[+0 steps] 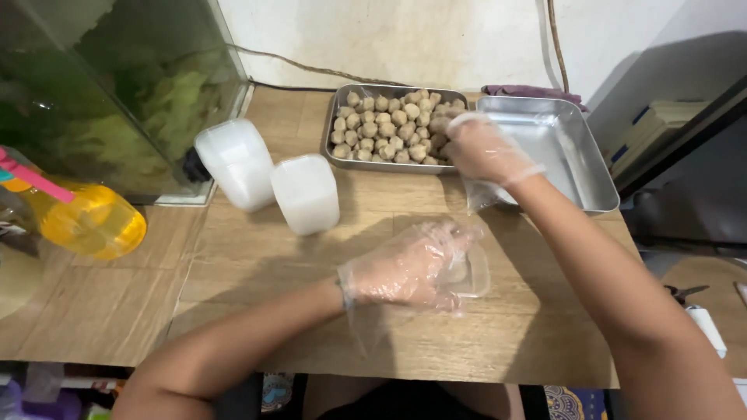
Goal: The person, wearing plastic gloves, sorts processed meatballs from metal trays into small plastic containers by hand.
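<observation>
Gloved hands at a tray of meatballs (393,124).
Right hand (482,149) closes over meatballs, grip seemingly loose; left hand (405,268) lies open on a clear container (471,272).

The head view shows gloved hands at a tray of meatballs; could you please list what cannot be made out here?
- Small clear container: mostly covered by the left hand; its contents cannot be told.
- Right hand: blurred, over the edge of the tray of meatballs; whether it grips one is unclear.
- Empty metal tray: its near left corner is hidden by the right hand's loose glove.
- Scissors: cut off behind the right forearm.
</observation>
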